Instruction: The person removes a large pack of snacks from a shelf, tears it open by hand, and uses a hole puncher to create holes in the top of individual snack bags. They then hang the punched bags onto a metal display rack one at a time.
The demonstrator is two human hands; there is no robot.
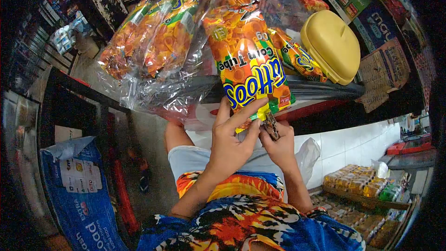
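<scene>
Both forearms (199, 193) angle forward, left hand (234, 135) pinching a snack bag's near edge (248, 126), right hand (281, 145) closed around a dark tool (271, 128).

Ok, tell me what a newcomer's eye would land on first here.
Probably the orange, yellow and green corn snack packet in the upper middle, its near edge in the fingers of the left hand, with a dark metallic tool in the right hand there. Next, the clear plastic bag of similar packets to its left, and the pale yellow container to its right.
</scene>
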